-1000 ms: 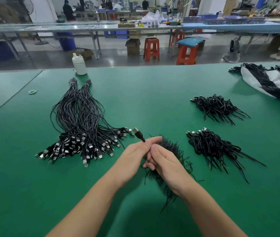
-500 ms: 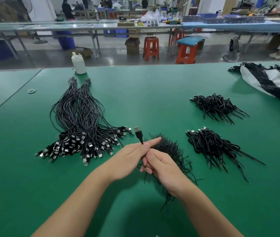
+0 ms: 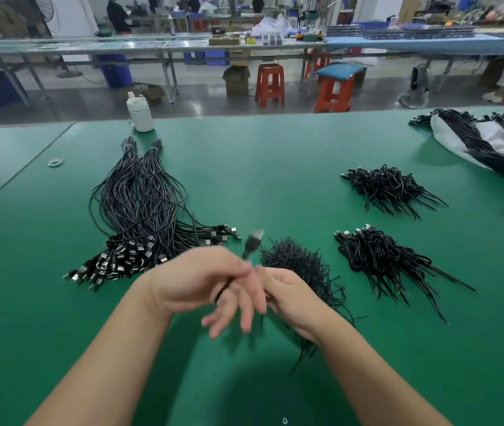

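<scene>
- Left grip (image 3: 201, 281) pinches the black cable (image 3: 247, 253) just below its plug (image 3: 255, 238), which sticks up and away; lower fingers splayed, motion-blurred
- Right grip (image 3: 287, 298) clenched and pressed against the left; cannot tell what it grasps, likely the cable's lower run or a tie
- cable is off the tabletop (image 3: 275, 167), between both hands, above the near edge of the tie pile (image 3: 300, 262)
- step looks like coiling or tying one cable: pinch firmly near the plug, make even loops, stop the loose tail dropping into the pile below
- snag risk: stray ends of that pile lie right under the right wrist
- long cable bundle (image 3: 140, 210) just left of the hands, plugs fanned toward them
- near heap (image 3: 380, 259) and far heap (image 3: 389, 189) of short coiled cables on the right, apart from the hands
- white bottle (image 3: 140, 113), rubber bands (image 3: 56, 162) and bagged bundle (image 3: 490, 142) sit far off, none in the way
</scene>
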Tool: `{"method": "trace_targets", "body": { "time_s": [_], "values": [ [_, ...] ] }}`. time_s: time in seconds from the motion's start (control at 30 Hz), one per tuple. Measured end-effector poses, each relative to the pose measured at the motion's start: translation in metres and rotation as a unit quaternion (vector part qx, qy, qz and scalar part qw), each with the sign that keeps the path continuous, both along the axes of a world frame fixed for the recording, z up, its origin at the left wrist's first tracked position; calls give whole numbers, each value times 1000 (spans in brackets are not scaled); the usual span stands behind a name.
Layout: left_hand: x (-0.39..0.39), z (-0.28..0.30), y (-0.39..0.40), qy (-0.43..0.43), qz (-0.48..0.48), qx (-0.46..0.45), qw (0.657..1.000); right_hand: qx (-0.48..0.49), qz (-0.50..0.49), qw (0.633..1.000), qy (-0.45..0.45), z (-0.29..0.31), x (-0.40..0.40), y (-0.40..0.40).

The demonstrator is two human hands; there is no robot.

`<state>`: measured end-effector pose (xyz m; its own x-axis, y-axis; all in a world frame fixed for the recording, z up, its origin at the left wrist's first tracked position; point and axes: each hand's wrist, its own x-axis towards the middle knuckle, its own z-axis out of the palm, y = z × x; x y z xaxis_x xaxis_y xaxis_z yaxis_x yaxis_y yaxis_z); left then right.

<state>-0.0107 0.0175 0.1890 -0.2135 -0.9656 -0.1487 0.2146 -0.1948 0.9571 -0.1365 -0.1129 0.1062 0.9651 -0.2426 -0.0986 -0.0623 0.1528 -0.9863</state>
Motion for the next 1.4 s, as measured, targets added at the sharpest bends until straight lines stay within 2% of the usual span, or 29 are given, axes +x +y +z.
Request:
{"method": "trace_targets", "body": {
  "time_s": [0.1, 0.17, 0.3, 0.33, 0.37, 0.43, 0.57, 0.63, 0.7, 0.73, 0.8, 0.83, 0.87, 0.93, 1.0, 1.03, 1.07, 1.1, 1.17, 1.27, 1.33, 1.4],
  "values": [
    [-2, -19, 8, -190, 24, 131, 973, 24, -16, 1000, 4, 5, 6, -1],
    [-7, -36, 10, -249, 122, 173, 945, 25, -31, 999, 8, 6, 10, -2],
    [-13, -69, 6, -334, 360, 97, 866, -64, -25, 998, 11, 9, 10, 3],
    [-14, -74, 5, -303, 404, 73, 860, -70, -19, 997, 8, 9, 10, 7],
    [-16, -75, 3, -236, 433, 48, 869, -65, -14, 998, 4, 8, 11, 12],
    [-21, -72, -4, -61, 466, -16, 882, -59, -6, 998, -12, 4, 13, 19],
    [-8, -48, -14, 193, 520, -134, 821, -86, -3, 996, 0, -11, 14, 22],
    [-1, -31, -8, 256, 480, -143, 827, -77, -14, 997, 19, -19, 14, 20],
    [1, -22, 1, 251, 407, -135, 868, -39, -41, 998, 37, -26, 16, 15],
    [0, -22, 6, 213, 365, -128, 897, -8, -57, 998, 39, -28, 18, 12],
    [0, -25, 16, 46, 267, -96, 958, 62, -77, 995, 26, -28, 22, 7],
    [-1, -29, 19, -69, 210, -60, 973, 92, -82, 992, 17, -26, 23, 6],
    [-1, -34, 22, -181, 157, -10, 971, 116, -86, 989, 10, -23, 25, 5],
    [-3, -45, 19, -360, 122, 94, 920, 145, -94, 985, 5, -17, 27, 2],
    [-5, -58, 13, -468, 212, 153, 844, 118, -89, 989, 10, -11, 26, -3],
    [-6, -64, 10, -476, 286, 157, 817, 96, -80, 992, 12, -8, 25, -3],
    [-7, -70, 7, -435, 368, 143, 809, 78, -69, 994, 14, -5, 24, -2],
    [-8, -74, 5, -349, 441, 113, 819, 65, -60, 996, 15, -3, 23, 0],
    [-12, -74, -1, -126, 530, 19, 838, 41, -47, 998, 16, -1, 21, 6],
    [-6, -56, -10, 108, 578, -100, 802, -51, -32, 998, 29, -6, 20, 16],
    [1, -37, -12, 203, 571, -137, 784, -95, -30, 994, 39, -11, 20, 21],
    [2, -20, -10, 228, 545, -158, 791, -92, -46, 994, 48, -16, 21, 22]
  ]
}}
